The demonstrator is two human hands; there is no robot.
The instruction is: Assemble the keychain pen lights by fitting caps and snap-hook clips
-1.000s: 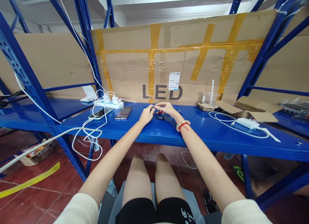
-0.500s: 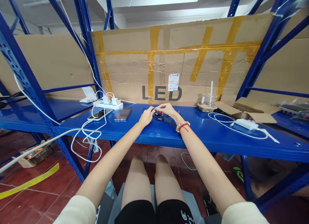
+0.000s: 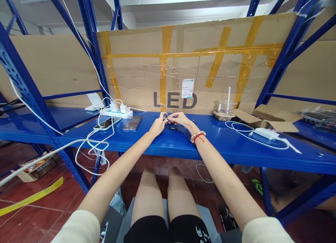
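Over the middle of the blue shelf [image 3: 147,141], my left hand [image 3: 158,124] and my right hand [image 3: 180,119] meet at the fingertips. Both are closed in a pinch around something small, which the fingers largely cover and I cannot make out. Just below them, several small dark and red pieces [image 3: 172,128] lie on the shelf, partly hidden by my right hand. A beaded bracelet and a red string [image 3: 197,136] circle my right wrist.
Left of my hands are a phone [image 3: 132,123], another phone [image 3: 108,123] and a white power strip [image 3: 117,112] with looping cables. To the right stand a clear cup with a straw [image 3: 226,108], a white adapter [image 3: 267,134] and opened cardboard [image 3: 275,119]. A cardboard panel [image 3: 136,75] rises behind.
My fingers have shifted slightly around the small thing, with the left fingertips a little higher. The whole view has moved slightly; the things on the shelf stay in place.
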